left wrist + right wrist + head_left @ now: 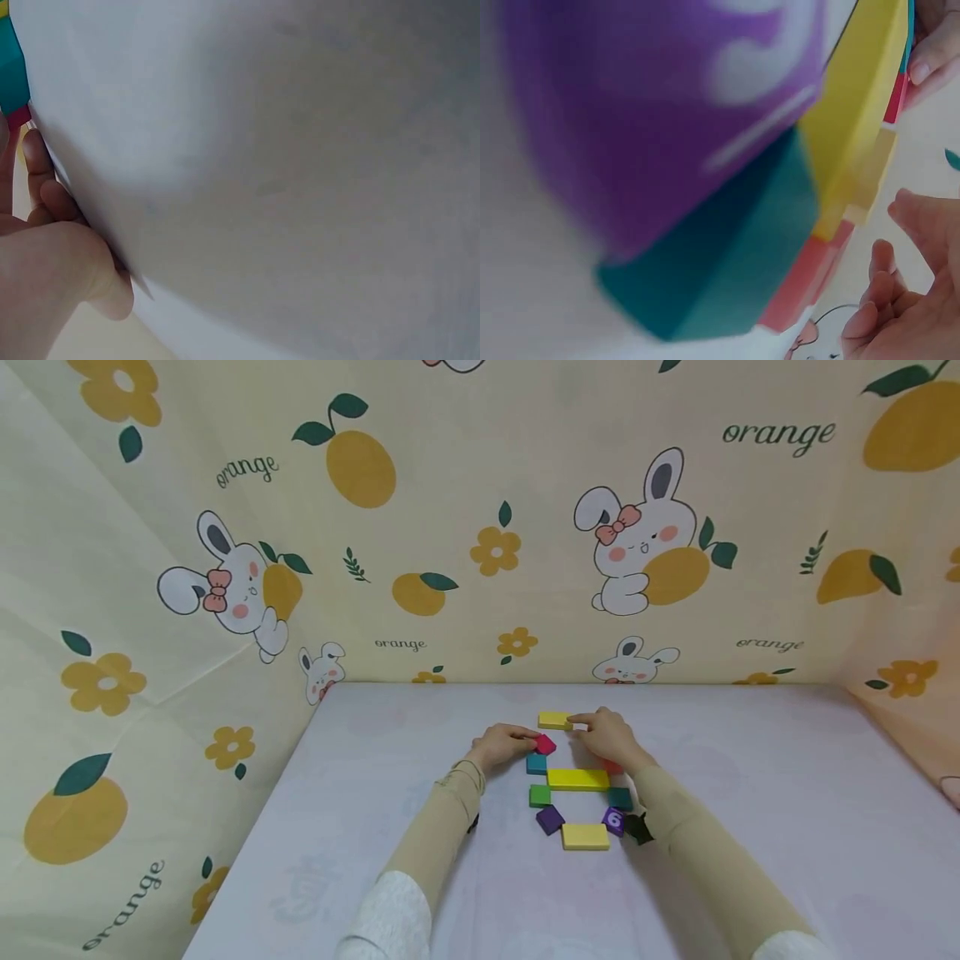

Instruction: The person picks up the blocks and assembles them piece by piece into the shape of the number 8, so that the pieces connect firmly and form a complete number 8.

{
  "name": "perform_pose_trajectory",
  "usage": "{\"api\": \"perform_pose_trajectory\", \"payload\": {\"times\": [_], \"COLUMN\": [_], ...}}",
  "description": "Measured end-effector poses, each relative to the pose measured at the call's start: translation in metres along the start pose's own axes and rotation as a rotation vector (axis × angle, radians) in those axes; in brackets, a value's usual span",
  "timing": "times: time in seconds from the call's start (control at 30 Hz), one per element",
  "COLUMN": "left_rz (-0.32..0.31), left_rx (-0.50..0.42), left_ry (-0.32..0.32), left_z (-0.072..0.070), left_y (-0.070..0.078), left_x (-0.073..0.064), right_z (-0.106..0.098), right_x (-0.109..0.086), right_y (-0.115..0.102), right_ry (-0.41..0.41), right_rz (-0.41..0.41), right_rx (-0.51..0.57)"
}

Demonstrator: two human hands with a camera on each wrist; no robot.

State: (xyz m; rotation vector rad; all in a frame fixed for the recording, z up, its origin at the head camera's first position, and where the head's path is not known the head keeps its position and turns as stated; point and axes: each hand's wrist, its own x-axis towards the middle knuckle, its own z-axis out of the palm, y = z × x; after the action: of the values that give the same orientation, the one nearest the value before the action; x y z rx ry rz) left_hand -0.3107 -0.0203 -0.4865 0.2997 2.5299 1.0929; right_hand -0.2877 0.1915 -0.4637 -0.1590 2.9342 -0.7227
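My left hand [504, 745] pinches a crimson block [545, 744] at the upper left of a ring of coloured blocks. In the left wrist view, its fingertips [36, 150] meet that block's edge, just past a teal block [10, 67]. My right hand [609, 735] reaches to the right end of a pale yellow block [553, 720] at the top. In the right wrist view its thumb and fingers stand apart with nothing between them; whether a fingertip touches the yellow block, I cannot tell. A red block [612, 767] is partly hidden under the right wrist.
Below are a long yellow block [577, 780], a green block [540, 796], a dark teal block [620, 798], a purple block [550, 820], a purple block marked 6 [614, 821] and another pale yellow block [586, 837]. A patterned cloth [450, 527] hangs behind the white table [300, 860].
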Motion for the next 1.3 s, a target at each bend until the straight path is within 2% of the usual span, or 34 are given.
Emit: {"api": "perform_pose_trajectory", "payload": {"times": [0.27, 0.47, 0.7, 1.0, 1.3], "left_rz": [-0.003, 0.005, 0.000, -0.001, -0.005], "left_rx": [0.002, -0.001, 0.028, 0.051, 0.040], "left_ry": [-0.006, 0.000, 0.014, 0.012, 0.017], "left_z": [-0.002, -0.001, -0.001, 0.000, 0.001], "left_y": [0.002, 0.005, 0.005, 0.005, 0.001], "left_x": [-0.004, -0.006, -0.006, -0.004, 0.001], "right_z": [0.004, 0.004, -0.001, -0.007, -0.007], "right_x": [0.002, -0.002, -0.002, -0.006, -0.010], "right_y": [-0.023, -0.026, -0.018, -0.009, -0.004], "right_ry": [-0.104, -0.116, -0.131, -0.158, -0.216], "right_rz": [0.021, 0.014, 0.065, 0.051, 0.029], "right_rx": [-0.141, -0.248, -0.226, -0.165, -0.191]}}
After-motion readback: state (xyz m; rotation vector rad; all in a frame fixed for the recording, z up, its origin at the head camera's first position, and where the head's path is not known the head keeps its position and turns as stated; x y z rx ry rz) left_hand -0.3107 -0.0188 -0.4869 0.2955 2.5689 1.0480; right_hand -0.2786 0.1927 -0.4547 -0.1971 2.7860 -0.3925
